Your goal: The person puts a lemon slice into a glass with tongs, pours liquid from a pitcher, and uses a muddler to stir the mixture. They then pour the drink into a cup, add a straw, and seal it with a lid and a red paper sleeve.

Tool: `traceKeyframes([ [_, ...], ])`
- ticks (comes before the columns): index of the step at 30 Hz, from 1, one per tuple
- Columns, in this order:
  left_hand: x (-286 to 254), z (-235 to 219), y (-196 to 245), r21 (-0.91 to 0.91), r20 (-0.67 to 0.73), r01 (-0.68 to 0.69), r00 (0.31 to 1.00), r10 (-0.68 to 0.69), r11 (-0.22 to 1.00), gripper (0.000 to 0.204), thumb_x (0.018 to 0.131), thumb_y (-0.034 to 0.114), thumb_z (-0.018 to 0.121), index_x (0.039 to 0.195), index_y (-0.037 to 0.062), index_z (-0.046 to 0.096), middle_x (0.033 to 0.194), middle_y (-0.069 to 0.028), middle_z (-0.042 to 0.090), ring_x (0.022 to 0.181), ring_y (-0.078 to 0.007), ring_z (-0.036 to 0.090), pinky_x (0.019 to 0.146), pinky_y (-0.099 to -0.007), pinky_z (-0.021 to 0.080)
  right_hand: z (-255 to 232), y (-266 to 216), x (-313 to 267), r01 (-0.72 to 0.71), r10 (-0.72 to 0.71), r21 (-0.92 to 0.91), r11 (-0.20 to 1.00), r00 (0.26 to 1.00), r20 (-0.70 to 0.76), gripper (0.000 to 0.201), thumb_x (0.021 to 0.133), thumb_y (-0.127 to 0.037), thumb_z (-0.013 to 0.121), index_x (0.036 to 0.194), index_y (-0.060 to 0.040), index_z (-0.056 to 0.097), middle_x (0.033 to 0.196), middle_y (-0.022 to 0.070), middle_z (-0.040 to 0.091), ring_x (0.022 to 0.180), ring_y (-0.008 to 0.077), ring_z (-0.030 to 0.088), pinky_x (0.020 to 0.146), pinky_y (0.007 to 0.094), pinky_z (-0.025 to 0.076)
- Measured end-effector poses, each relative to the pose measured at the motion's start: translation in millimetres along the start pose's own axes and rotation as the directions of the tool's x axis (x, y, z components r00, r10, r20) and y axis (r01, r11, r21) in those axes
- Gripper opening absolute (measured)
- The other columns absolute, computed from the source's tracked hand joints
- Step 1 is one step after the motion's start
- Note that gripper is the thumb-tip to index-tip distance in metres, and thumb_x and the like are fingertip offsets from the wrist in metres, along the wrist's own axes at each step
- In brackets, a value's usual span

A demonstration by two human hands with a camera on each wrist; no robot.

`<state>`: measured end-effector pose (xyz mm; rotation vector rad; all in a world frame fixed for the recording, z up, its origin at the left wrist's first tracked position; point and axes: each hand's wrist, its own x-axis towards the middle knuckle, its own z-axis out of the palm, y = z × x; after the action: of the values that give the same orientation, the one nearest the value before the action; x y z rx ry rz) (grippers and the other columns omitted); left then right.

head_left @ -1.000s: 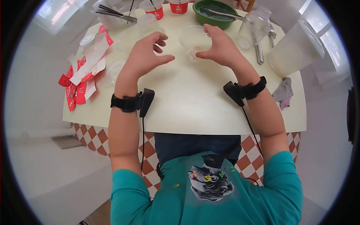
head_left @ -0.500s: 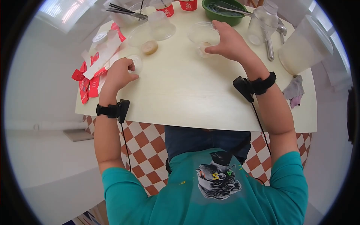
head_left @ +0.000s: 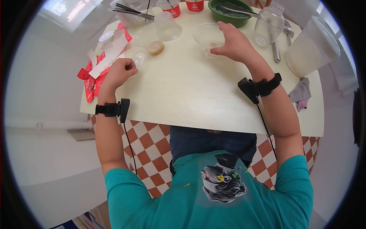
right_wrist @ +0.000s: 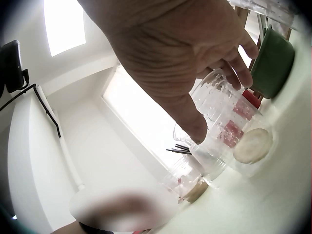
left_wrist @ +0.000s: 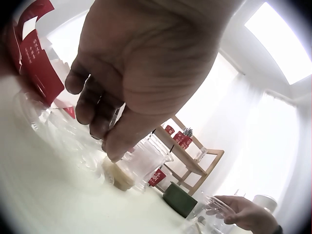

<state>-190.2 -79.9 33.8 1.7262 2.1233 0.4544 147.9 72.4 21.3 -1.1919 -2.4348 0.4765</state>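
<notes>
My right hand (head_left: 237, 44) holds a clear plastic cup (head_left: 208, 33), thumb on its near side and fingers round the far side. A round tan piece (right_wrist: 252, 146) lies in the bottom of this cup. At the left of the table, my left hand (head_left: 119, 74) has thumb and fingertips drawn together at the edge of a clear plastic lid (head_left: 139, 58), which stands tilted in the head view. Beyond the lid, another round tan piece (head_left: 155, 48) sits in the base of a second clear cup (head_left: 145, 35).
Torn red and white packaging (head_left: 100, 72) lies beside my left hand. Toward the back are an upturned clear cup (head_left: 166, 24), red-labelled cups (head_left: 195, 5) and a green basin (head_left: 232, 17). A clear bottle (head_left: 268, 24), plastic pitcher (head_left: 310, 49) and grey cloth (head_left: 300, 91) are at right.
My left hand has moved from the second cup out to the lid at the left, and its fingers have drawn together. The lid has tilted. My right hand stays at its cup.
</notes>
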Motion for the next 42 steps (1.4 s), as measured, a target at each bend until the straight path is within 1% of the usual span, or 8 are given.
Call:
traceKeyframes([
  [3,0.5,-1.6,-5.7,-0.048,-0.006,-0.007,1.000,0.007,0.999,0.013,0.076,0.006,0.066,0.075,-0.0024,0.056,0.066,-0.0029,0.053,0.064,-0.0126,0.048,0.062,-0.0278,0.042,9.2,6.1,1.0,0.089,-0.090,-0.010,0.996,0.986,-0.141,0.083,0.064,-0.035,0.078,0.130,0.0040,0.044,0.114,0.0193,0.055,0.108,0.0339,0.054,0.090,0.0395,0.047],
  [6,-1.7,-5.5,-6.2,-0.041,-0.119,-0.071,0.991,0.066,0.997,0.011,0.076,0.006,0.065,0.076,-0.0021,0.057,0.066,-0.0030,0.054,0.065,-0.0128,0.048,0.062,-0.0277,0.042,-1.5,-1.0,-0.2,-0.012,0.011,0.004,1.000,1.000,0.013,0.089,0.067,-0.030,0.077,0.139,0.0031,0.036,0.133,0.0215,0.047,0.122,0.0329,0.048,0.102,0.0368,0.040],
  [16,-37.8,-37.9,44.7,-0.007,-0.554,-0.189,0.818,0.153,0.982,0.007,0.071,0.005,0.063,0.071,0.0023,0.057,0.068,0.0005,0.056,0.064,-0.0087,0.051,0.059,-0.0233,0.040,1.4,3.2,2.0,-0.027,0.027,-0.017,0.999,0.999,0.032,0.091,0.065,-0.031,0.078,0.138,0.0034,0.036,0.131,0.0207,0.048,0.121,0.0330,0.048,0.101,0.0369,0.041],
  [18,-39.4,-38.9,54.2,-0.047,-0.566,-0.276,0.800,0.202,0.960,0.006,0.072,0.002,0.062,0.072,0.0027,0.056,0.071,0.0002,0.057,0.064,-0.0084,0.051,0.058,-0.0225,0.038,11.9,9.7,3.9,0.098,-0.093,0.027,0.995,0.986,-0.137,0.066,0.061,-0.033,0.077,0.109,0.0023,0.050,0.104,0.0191,0.055,0.098,0.0349,0.056,0.082,0.0409,0.049],
  [20,-37.4,-30.8,71.4,-0.355,-0.578,-0.526,0.773,0.261,0.773,0.006,0.075,-0.002,0.058,0.075,0.0029,0.055,0.076,-0.0022,0.058,0.066,-0.0096,0.053,0.058,-0.0223,0.039,13.3,11.1,3.4,0.094,-0.089,0.027,0.995,0.987,-0.136,0.067,0.061,-0.033,0.077,0.111,0.0025,0.050,0.104,0.0190,0.055,0.098,0.0349,0.056,0.083,0.0405,0.049],
  [23,-15.0,-11.3,91.1,-0.646,-0.519,-0.580,0.810,0.272,0.496,0.007,0.078,-0.003,0.056,0.082,0.0032,0.054,0.082,-0.0052,0.059,0.070,-0.0119,0.057,0.061,-0.0229,0.043,14.8,10.7,2.2,0.109,-0.104,0.026,0.994,0.983,-0.155,0.071,0.060,-0.033,0.078,0.114,0.0035,0.049,0.104,0.0194,0.055,0.098,0.0349,0.056,0.083,0.0402,0.049],
  [30,57.1,55.2,124.3,-0.971,-0.109,-0.129,0.988,0.105,0.200,0.027,0.081,0.004,0.062,0.105,0.0014,0.051,0.084,-0.0061,0.061,0.073,-0.0145,0.062,0.062,-0.0250,0.050,-4.1,1.8,2.2,0.062,-0.060,0.238,0.969,0.998,-0.017,0.111,0.059,-0.029,0.085,0.144,0.0060,0.022,0.136,0.0275,0.044,0.127,0.0329,0.045,0.105,0.0363,0.038],
  [42,76.9,72.7,132.2,-0.819,-0.132,-0.131,0.990,0.039,0.559,0.037,0.079,0.012,0.072,0.108,-0.0031,0.054,0.082,-0.0053,0.061,0.064,-0.0111,0.060,0.056,-0.0221,0.047,-4.3,8.5,4.5,0.158,-0.156,0.309,0.938,0.987,-0.033,0.112,0.056,-0.039,0.085,0.140,0.0082,0.029,0.130,0.0306,0.047,0.123,0.0373,0.048,0.101,0.0364,0.042],
])
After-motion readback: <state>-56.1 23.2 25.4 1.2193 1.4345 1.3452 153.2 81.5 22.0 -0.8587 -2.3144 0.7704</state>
